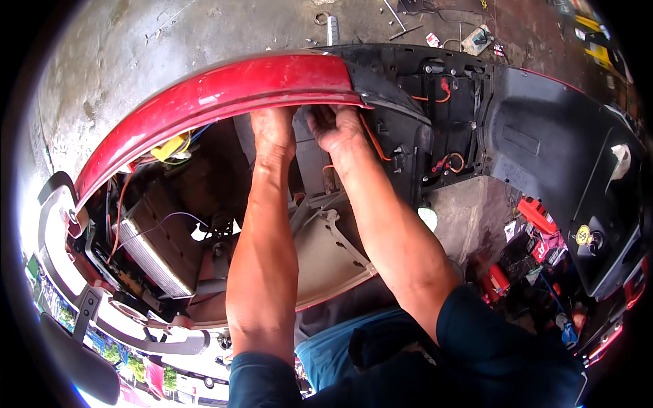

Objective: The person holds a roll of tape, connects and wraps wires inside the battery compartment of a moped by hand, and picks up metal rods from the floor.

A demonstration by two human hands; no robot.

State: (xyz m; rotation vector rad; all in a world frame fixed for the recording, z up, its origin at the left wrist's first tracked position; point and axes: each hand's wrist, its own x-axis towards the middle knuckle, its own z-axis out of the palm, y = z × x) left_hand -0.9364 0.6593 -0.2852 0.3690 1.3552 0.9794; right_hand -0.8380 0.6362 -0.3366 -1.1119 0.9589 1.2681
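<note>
Both my arms reach forward to a long curved red body panel (272,80) of a vehicle. My left hand (273,129) is up against its lower edge, with the fingers hidden behind the panel. Close beside it, my right hand (338,128) is turned partly palm up under the same edge, near the panel's right end. Its thumb side shows dark smudges, and its fingertips are out of sight. What either hand touches behind the panel is hidden. A black plastic piece (384,92) adjoins the panel's right end. Just right of my right hand runs an orange cable (374,139).
A finned radiator (160,248) and a yellow part (170,146) with wires sit inside the left opening. A black compartment (445,129) with red-ended cables lies right. Lower left is a black mirror (78,360). Tools and clutter, including a red cylinder (498,279), lie lower right.
</note>
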